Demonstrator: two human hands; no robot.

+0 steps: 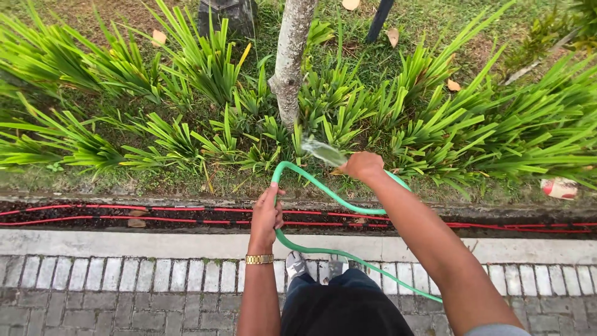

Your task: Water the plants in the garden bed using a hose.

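A green garden hose [323,194] loops in front of me and trails down past my legs. My right hand [362,165] grips the hose's outlet end, and a short jet of water [323,150] sprays from it toward the long-leaved plants. My left hand [266,216], with a gold watch at the wrist, holds the hose lower on the loop. A thin grey tree trunk [289,62] rises just beyond the spray.
Green strap-leaved plants [435,118] fill the bed. Red cables [155,218] run along a dark channel beside a pale kerb [124,244]. I stand on grey paving bricks [124,292]. A crumpled white and red wrapper [558,187] lies at right.
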